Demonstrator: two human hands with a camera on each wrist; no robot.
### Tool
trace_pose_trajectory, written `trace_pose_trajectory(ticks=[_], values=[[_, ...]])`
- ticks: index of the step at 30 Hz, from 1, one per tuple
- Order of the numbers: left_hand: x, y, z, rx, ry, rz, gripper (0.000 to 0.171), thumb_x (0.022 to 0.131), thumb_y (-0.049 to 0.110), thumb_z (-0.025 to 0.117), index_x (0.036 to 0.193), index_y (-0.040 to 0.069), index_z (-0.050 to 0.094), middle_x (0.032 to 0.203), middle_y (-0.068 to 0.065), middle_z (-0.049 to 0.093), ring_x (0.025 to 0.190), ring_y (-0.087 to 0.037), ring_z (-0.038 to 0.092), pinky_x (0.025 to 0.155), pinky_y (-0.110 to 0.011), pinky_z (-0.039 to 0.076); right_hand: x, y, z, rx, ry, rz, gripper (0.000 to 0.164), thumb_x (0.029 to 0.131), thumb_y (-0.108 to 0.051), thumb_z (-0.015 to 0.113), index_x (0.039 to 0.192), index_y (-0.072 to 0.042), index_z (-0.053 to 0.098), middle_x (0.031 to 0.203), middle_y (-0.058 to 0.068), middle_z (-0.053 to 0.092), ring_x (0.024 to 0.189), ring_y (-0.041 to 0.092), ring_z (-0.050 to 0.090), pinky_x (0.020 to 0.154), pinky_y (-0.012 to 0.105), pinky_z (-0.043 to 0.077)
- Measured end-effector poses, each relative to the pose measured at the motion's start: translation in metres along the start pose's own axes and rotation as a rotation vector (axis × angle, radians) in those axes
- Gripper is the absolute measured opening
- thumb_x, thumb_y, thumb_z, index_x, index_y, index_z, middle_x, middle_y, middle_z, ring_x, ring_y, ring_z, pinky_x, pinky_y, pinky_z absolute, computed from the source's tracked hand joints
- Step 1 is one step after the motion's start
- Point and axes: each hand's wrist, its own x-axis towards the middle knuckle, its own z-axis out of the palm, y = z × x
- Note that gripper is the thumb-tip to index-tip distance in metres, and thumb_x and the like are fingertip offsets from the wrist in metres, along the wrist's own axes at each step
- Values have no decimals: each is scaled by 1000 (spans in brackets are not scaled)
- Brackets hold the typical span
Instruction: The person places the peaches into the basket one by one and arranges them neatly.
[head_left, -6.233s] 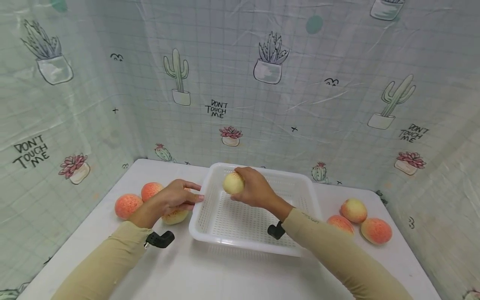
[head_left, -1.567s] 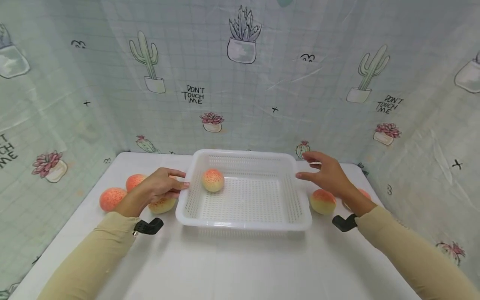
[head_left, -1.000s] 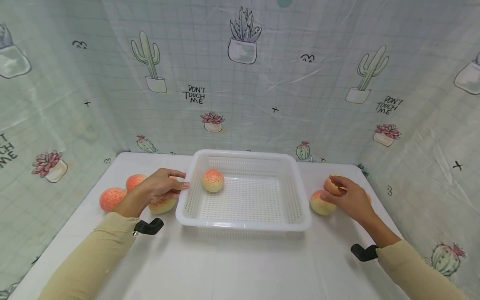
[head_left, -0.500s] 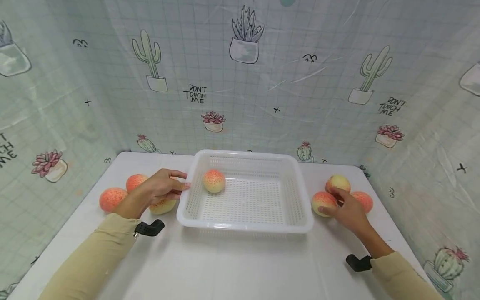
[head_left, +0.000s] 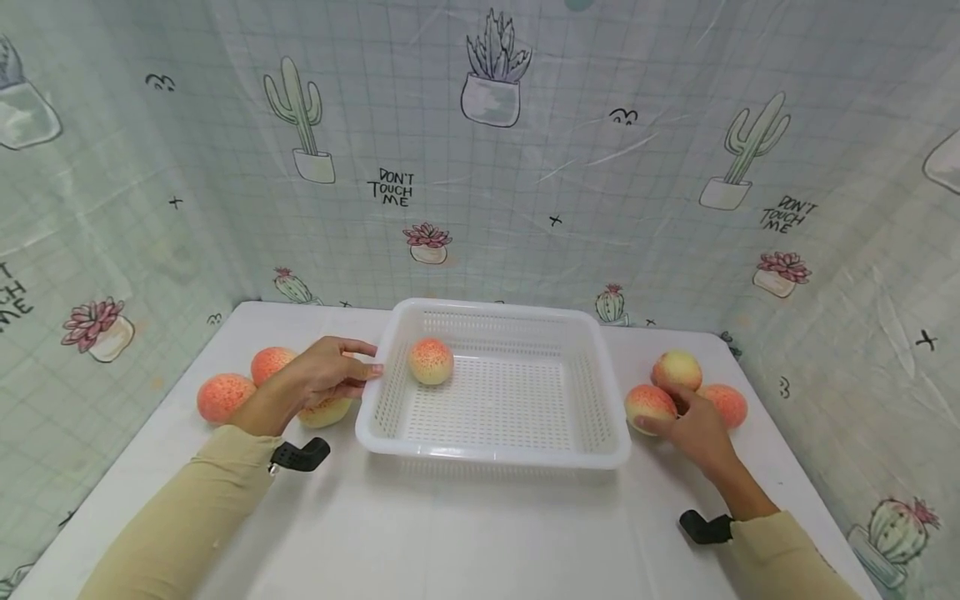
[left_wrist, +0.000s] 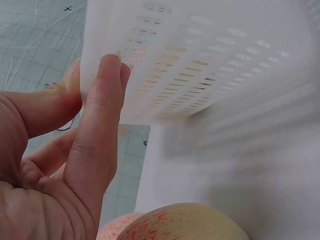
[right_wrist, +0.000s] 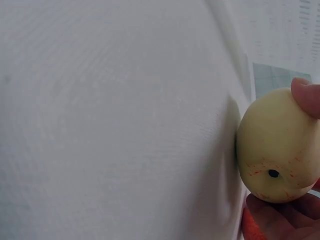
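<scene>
My left hand (head_left: 330, 371) pinches the left rim of a white perforated plastic basket (head_left: 495, 456); the left wrist view has the thumb on one side of the rim and fingers on the other. Inside the basket, toward its left, sits one peach (head_left: 431, 361). Right of the basket, my right hand (head_left: 697, 423) grips a yellow and red peach (head_left: 649, 408) between thumb and fingers. That peach (right_wrist: 275, 145) appears close to the table surface in the right wrist view, with a small dark hole in it.
Two more peaches lie by the right hand: a yellowish peach (head_left: 677, 369) behind and a redder peach (head_left: 724, 405) to the right. Left of the basket, several peaches (head_left: 226, 398) lie partly behind the left arm. A patterned curtain (head_left: 495, 192) surrounds the white table (head_left: 465, 533).
A peach my right hand held above the basket now lies inside it. The right hand has moved rightward to the peaches there and taken hold of one. The left hand stays at the rim.
</scene>
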Motion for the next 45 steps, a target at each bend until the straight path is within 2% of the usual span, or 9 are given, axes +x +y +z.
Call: trace_pose_trajectory(ticks=[7, 14, 16, 18, 21, 30, 34, 39, 45], values=[[-1, 0, 0, -7, 4, -1, 64, 97, 18, 76, 151, 0, 48, 99, -7, 77, 74, -12, 74, 71, -28, 65, -1, -6, -7, -20, -6, 13, 93, 87, -43, 84, 156, 3, 41, 156, 30, 47, 140, 48, 50, 112, 63, 48], [-2, 2, -1, 1, 15, 0, 64, 97, 18, 76, 152, 1, 47, 101, -8, 77, 73, -12, 73, 71, -28, 65, -2, -13, -18, -20, 26, -39, 88, 87, -43, 85, 151, 5, 49, 149, 30, 55, 132, 46, 56, 107, 61, 54], [-2, 2, -1, -1, 15, -2, 65, 97, 18, 76, 152, 1, 47, 101, -9, 76, 73, -13, 73, 71, -29, 65, -2, -16, -21, -23, 36, -52, 88, 85, -43, 86, 149, 5, 51, 147, 30, 58, 129, 45, 59, 101, 53, 59], [-2, 2, -1, -3, 16, -6, 65, 96, 18, 76, 152, 2, 47, 102, -9, 77, 73, -13, 74, 71, -29, 65, -3, -18, -24, -25, 43, -62, 86, 85, -43, 87, 148, 5, 53, 144, 29, 60, 126, 44, 61, 93, 39, 62], [-3, 1, -1, -9, 16, -7, 66, 96, 18, 76, 153, 1, 47, 102, -9, 77, 74, -14, 74, 70, -29, 65, -3, -23, -27, -30, 56, -69, 84, 83, -42, 88, 146, 4, 56, 141, 28, 63, 124, 42, 63, 82, 20, 54], [-2, 0, -1, -16, 8, -5, 66, 97, 17, 76, 153, 1, 45, 98, -8, 77, 71, -12, 73, 67, -26, 64, -4, -41, -39, 40, 31, -81, 76, 84, -36, 89, 144, 0, 59, 142, 26, 63, 124, 39, 62, 77, 7, 49], [-2, 0, -2, -16, 8, -6, 67, 97, 18, 76, 154, 1, 45, 96, -7, 77, 68, -10, 71, 66, -25, 64, -4, -49, -44, 54, 14, -96, 76, 84, -33, 89, 145, -1, 58, 143, 25, 62, 124, 37, 62, 78, 6, 50], [-1, -2, -1, -10, 8, 1, 67, 97, 18, 76, 154, 1, 45, 96, -7, 76, 69, -10, 71, 66, -25, 64, -4, -56, -50, 35, 4, -109, 74, 83, -34, 90, 143, -1, 60, 138, 23, 66, 108, 17, 66, 77, 12, 54], [0, -3, 0, -9, 10, 6, 66, 96, 18, 76, 152, 0, 46, 99, -8, 76, 73, -12, 74, 70, -28, 65, -5, -65, -55, 58, -6, -146, 72, 83, -32, 90, 142, -2, 61, 136, 23, 68, 94, -9, 60, 78, 12, 55]])
